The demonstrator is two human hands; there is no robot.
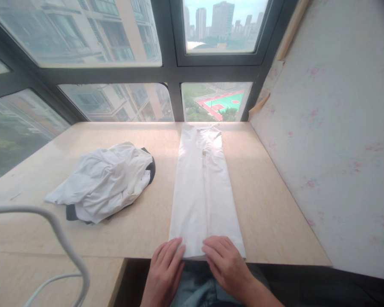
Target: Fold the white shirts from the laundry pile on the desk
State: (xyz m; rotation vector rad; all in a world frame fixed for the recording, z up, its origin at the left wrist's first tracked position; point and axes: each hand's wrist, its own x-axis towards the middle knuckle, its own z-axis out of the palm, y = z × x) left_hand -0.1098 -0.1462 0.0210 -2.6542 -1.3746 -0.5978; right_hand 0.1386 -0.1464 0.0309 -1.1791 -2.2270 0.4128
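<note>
A: How are the two hands?
B: Taking clock directions from the middle of the folded white trousers (192,192), the left hand (166,266) is at 7 o'clock and the right hand (227,260) between 5 and 6. Both touch the near hem. Their fingers are close together and slightly bent; whether they pinch the cloth, I cannot tell.

A: And the edges, the room?
B: The hem lies at the near edge of the table (269,204), at 6 o'clock. The other end reaches to the window (174,72), at 12. At 3 o'clock a wide strip of tabletop separates the trousers from the flowered wall (339,128).

A: What stands in the way?
B: At 9 o'clock, apart from the trousers, there is a crumpled clothes pile (109,179), white with dark parts. Farther, toward 8, a pale curved tube (59,232) rises in front.
</note>
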